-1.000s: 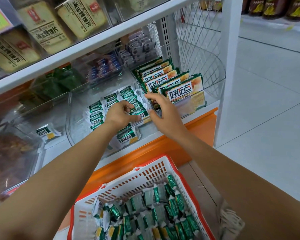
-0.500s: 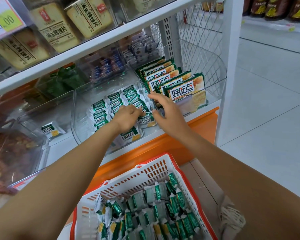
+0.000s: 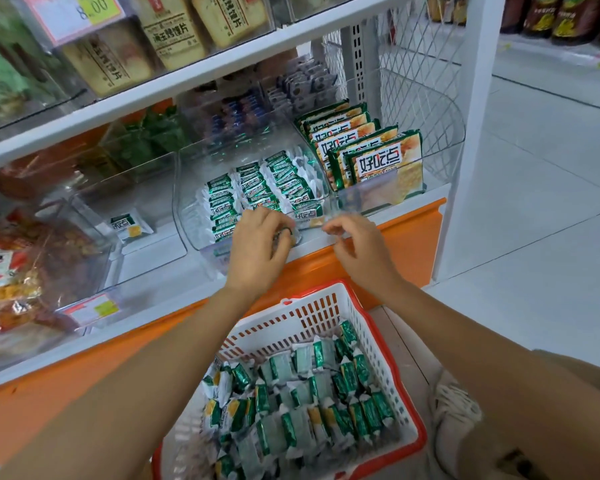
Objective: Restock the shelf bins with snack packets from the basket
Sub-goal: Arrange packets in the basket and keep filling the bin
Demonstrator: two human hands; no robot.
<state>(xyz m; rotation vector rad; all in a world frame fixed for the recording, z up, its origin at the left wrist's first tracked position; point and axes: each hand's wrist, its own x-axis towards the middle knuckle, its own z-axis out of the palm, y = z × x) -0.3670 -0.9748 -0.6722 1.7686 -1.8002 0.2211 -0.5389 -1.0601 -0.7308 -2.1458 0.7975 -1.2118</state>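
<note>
At middle bin (image 3: 190, 192) front lip: left hand (image 3: 261, 244) curled over shelved packets (image 3: 278, 181), grip not discernible; right hand (image 3: 358, 249) loosely curled, nothing held. Basket packets (image 3: 293, 393) are found straight below, between both wrists.

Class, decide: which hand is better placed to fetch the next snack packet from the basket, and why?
Right, probably. The right hand looks empty, fingers loosely curled, near the basket. The left hand grips a snack packet at the front of the middle bin.
</note>
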